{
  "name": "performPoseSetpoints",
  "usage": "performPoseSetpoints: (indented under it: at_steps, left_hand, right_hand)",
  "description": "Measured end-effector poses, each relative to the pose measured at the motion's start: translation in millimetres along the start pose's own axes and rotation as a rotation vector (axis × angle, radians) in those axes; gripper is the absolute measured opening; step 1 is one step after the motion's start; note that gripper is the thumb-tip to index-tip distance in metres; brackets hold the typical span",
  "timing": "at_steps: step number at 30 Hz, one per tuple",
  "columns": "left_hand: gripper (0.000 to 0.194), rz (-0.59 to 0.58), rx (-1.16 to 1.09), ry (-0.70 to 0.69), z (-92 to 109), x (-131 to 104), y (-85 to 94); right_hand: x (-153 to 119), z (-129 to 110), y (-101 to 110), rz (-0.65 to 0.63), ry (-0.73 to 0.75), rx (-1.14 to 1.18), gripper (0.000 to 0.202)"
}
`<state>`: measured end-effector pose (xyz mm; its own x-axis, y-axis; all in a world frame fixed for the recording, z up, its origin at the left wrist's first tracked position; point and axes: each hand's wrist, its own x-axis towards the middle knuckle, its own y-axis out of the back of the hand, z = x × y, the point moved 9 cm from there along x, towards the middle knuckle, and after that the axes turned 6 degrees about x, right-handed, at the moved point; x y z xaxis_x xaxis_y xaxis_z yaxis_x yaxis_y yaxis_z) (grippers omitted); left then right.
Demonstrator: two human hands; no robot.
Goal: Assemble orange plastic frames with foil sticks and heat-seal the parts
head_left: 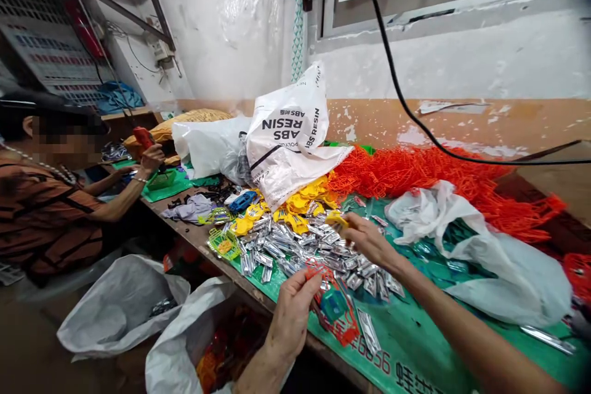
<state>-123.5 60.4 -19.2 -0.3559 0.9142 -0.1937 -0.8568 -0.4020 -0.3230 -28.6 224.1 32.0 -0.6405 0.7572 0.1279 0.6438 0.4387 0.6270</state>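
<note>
My left hand (pixel 295 305) pinches the corner of a red plastic frame (pixel 344 326), which hangs over the table's front edge with a teal part (pixel 333 305) against it. In my right hand (pixel 362 234), fingers closed, is a small yellow piece (pixel 336 220), held above the heap of silver pieces (pixel 286 246). Yellow parts (pixel 295 221) lie heaped behind the silver ones. One silver strip (pixel 368 332) rests beside the red frame on the green sheet (pixel 392 345).
A tangled red pile (pixel 415 172) lines the wall, with a white plastic bag (pixel 503 271) before it. A white printed sack (pixel 289 135) stands at the back. Open sacks (pixel 115 314) sit below the table edge. At left, a person (pixel 50 197) holds a red tool (pixel 144 136).
</note>
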Motion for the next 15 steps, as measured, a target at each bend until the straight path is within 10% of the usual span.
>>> performPoseSetpoints:
  at_steps: [7,15]
  left_hand:
    - [0.025,-0.146,-0.084,0.103,-19.3,2.5,-57.5]
    - [0.032,-0.305,0.135,-0.060,-7.8,-10.1,-90.4]
  right_hand:
    - [-108.3,13.6,-8.3,-0.349,-0.305,0.759,0.041]
    - [-134.8,29.3,-2.1,0.050,-0.349,0.692,0.087]
